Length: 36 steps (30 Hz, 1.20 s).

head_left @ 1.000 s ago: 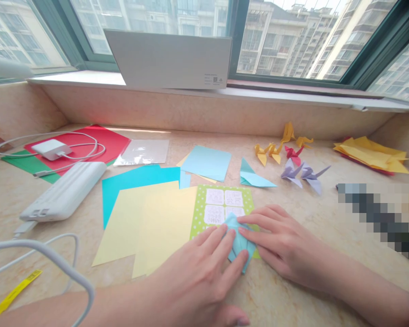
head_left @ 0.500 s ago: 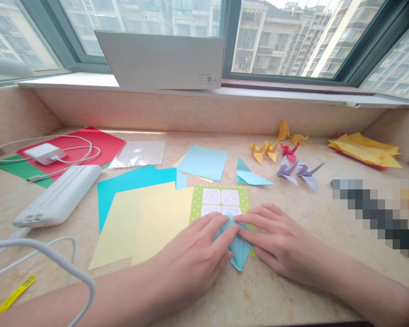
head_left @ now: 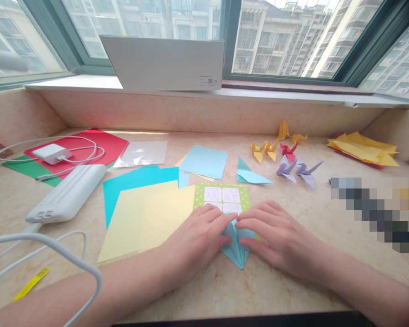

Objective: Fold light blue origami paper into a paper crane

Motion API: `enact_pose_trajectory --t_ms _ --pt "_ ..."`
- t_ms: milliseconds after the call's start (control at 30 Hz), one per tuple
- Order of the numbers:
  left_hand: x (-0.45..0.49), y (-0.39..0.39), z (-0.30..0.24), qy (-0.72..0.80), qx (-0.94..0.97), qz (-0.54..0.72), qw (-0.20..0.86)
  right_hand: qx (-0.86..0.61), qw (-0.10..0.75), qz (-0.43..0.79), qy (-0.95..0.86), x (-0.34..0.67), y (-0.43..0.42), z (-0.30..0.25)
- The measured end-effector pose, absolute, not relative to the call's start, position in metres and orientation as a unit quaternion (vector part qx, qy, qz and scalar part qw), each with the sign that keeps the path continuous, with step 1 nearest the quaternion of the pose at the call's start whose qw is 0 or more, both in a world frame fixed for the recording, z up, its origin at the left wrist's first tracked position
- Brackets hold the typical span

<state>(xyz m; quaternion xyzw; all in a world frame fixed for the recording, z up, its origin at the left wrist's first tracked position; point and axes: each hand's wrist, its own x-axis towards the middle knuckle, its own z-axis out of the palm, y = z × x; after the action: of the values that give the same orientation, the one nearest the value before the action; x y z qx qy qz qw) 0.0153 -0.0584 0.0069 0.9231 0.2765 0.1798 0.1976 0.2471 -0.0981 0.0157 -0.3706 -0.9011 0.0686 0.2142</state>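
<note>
A partly folded light blue paper piece (head_left: 236, 245) lies on the marble ledge, its pointed end toward me. My left hand (head_left: 199, 238) pinches its upper left edge with curled fingers. My right hand (head_left: 276, 234) presses and pinches its upper right edge, fingertips meeting the left hand's at the top of the fold. Under the fingers lies a green dotted instruction sheet (head_left: 225, 195). Pale yellow sheets (head_left: 146, 218) and a cyan sheet (head_left: 129, 181) lie just to the left.
Finished paper cranes in orange, red and lilac (head_left: 288, 156) stand at the right back, by a yellow paper pile (head_left: 363, 150). A folded blue piece (head_left: 250, 175), a light blue square (head_left: 203, 161), a white power bank (head_left: 66, 193), a charger (head_left: 51, 153) on red paper and a white cable (head_left: 54, 252) are about.
My left hand has drawn back from lying over the blue piece to pinching its top edge. Both hands' fingertips have come together at the top, and more of the piece's pointed end shows.
</note>
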Motion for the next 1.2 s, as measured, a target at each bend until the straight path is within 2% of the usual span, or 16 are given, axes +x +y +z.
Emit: enact_pose_trajectory --t_ms 133,433,733,967,1200 --pt "0.013 -0.055 0.009 0.282 0.91 0.199 0.228 -0.373 0.205 0.11 -0.898 0.249 -0.096 0.012" --pt "0.008 -0.045 0.016 0.259 0.905 0.165 0.295 -0.34 0.226 0.102 -0.907 0.249 -0.097 0.009" --pt "0.015 -0.047 0.011 0.314 0.897 0.156 0.269 -0.28 0.203 0.135 -0.929 0.252 -0.101 0.014" --pt "0.016 -0.046 0.008 0.325 0.884 0.171 0.291 -0.267 0.178 0.116 -0.94 0.254 -0.103 0.016" --pt "0.02 -0.048 0.008 0.341 0.882 0.185 0.266 -0.261 0.169 0.092 -0.946 0.252 -0.105 0.017"
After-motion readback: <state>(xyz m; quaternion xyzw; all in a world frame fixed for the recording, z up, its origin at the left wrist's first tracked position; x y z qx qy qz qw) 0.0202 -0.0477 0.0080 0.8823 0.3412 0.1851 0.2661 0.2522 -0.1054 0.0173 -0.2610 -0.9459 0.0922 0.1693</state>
